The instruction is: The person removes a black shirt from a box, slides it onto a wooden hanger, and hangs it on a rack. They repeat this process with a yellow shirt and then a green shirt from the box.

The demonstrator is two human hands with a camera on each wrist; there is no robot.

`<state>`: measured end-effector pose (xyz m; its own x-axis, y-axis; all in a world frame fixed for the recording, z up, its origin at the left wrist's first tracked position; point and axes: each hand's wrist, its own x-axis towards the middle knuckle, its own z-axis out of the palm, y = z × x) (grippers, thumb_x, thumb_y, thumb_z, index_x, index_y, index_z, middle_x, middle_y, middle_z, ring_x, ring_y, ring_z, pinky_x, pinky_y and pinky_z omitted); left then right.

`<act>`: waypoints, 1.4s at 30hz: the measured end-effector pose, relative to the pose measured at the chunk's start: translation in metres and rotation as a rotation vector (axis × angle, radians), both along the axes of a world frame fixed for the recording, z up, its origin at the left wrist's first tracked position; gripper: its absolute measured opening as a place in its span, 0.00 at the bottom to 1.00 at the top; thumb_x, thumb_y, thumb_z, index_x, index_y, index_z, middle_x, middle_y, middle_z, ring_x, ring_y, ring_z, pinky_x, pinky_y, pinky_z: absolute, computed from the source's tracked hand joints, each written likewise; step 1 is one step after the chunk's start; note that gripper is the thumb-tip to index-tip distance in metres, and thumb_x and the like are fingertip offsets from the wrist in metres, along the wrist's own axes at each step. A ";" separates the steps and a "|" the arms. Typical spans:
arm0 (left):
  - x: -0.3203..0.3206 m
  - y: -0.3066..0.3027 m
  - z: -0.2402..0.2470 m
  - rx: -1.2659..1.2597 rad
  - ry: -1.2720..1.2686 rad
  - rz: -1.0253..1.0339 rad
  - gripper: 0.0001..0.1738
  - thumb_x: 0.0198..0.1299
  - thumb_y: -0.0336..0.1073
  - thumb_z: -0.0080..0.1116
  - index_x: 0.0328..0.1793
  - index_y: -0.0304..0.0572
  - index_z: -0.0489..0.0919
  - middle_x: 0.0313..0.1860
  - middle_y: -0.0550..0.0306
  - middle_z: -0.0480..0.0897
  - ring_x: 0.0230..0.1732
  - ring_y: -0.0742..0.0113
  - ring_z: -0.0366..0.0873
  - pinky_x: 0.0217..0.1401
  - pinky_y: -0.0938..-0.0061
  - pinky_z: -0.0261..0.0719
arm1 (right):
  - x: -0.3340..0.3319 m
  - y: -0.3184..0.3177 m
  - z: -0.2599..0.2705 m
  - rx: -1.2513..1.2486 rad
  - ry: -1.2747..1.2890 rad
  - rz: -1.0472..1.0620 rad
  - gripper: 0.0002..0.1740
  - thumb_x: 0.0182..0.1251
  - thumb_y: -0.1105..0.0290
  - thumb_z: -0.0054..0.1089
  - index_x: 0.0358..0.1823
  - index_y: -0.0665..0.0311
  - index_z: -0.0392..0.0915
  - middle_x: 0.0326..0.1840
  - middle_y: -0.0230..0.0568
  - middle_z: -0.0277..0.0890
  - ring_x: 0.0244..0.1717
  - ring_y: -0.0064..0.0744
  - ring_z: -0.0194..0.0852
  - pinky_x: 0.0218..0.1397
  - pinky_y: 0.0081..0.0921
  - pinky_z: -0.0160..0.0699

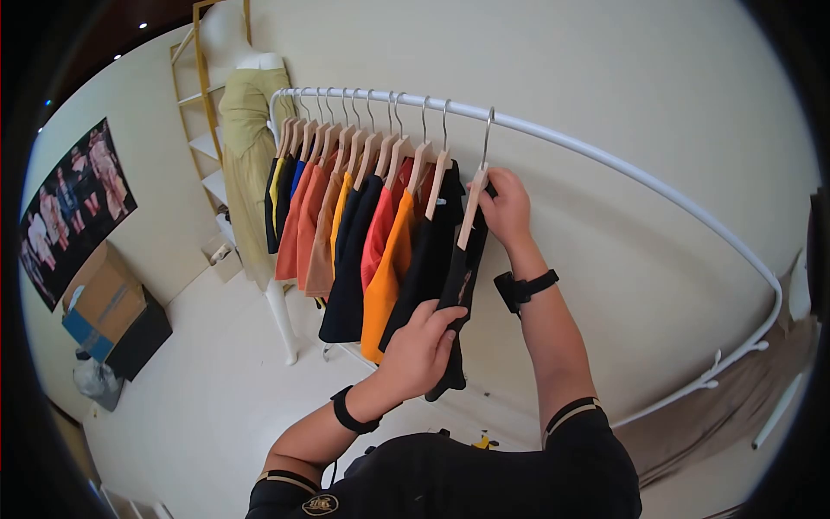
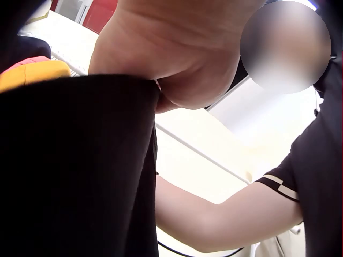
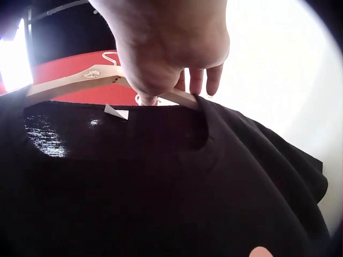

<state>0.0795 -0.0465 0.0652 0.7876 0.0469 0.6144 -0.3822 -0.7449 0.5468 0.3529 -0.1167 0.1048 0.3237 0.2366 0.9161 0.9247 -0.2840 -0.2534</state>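
A black shirt [image 1: 456, 285] hangs from a wooden hanger [image 1: 471, 212] at the right end of the row of clothes. My right hand [image 1: 508, 208] grips the hanger near its hook; in the right wrist view the hand [image 3: 171, 48] covers part of the hanger [image 3: 69, 84] above the neckline of the shirt [image 3: 134, 198]. Lower down, my left hand [image 1: 419, 350] holds the shirt's side between thumb and fingers. The left wrist view shows that hand [image 2: 171, 53] at the black cloth [image 2: 75, 160], its fingertips mostly hidden.
A white rail [image 1: 553, 134] carries several other garments, among them an orange one [image 1: 389, 290]. Behind the row's far end stands a mannequin [image 1: 246, 156] in a pale green dress. Cardboard boxes [image 1: 108, 303] and a poster [image 1: 78, 208] are at the left.
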 end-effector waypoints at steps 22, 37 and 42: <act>0.044 -0.035 -0.012 -0.090 0.185 0.337 0.38 0.53 0.38 0.59 0.70 0.41 0.57 0.64 0.27 0.59 0.55 0.35 0.71 0.59 0.63 0.71 | 0.065 0.026 -0.007 0.001 0.051 0.112 0.15 0.45 0.71 0.69 0.37 0.61 0.79 0.38 0.39 0.77 0.44 0.44 0.73 0.46 0.36 0.75; -0.092 -0.004 -0.159 -0.314 0.616 0.289 0.26 0.52 0.32 0.59 0.60 0.39 0.70 0.52 0.47 0.75 0.41 0.57 0.80 0.41 0.69 0.80 | -0.009 -0.060 -0.213 -0.161 0.470 0.113 0.15 0.50 0.75 0.62 0.42 0.65 0.77 0.41 0.47 0.75 0.43 0.47 0.74 0.49 0.36 0.74; -0.169 0.037 -0.226 -0.285 0.778 0.343 0.25 0.53 0.35 0.57 0.60 0.40 0.71 0.52 0.47 0.75 0.41 0.56 0.80 0.44 0.66 0.80 | -0.081 -0.099 -0.357 -0.563 0.730 0.125 0.16 0.47 0.72 0.63 0.41 0.65 0.78 0.36 0.46 0.77 0.39 0.43 0.77 0.44 0.34 0.77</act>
<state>-0.0894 -0.0094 -0.1607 0.8910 0.4255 -0.1585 0.3926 -0.5465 0.7398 0.2720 -0.2157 -0.2526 0.7171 0.6562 0.2350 0.6223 -0.4508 -0.6399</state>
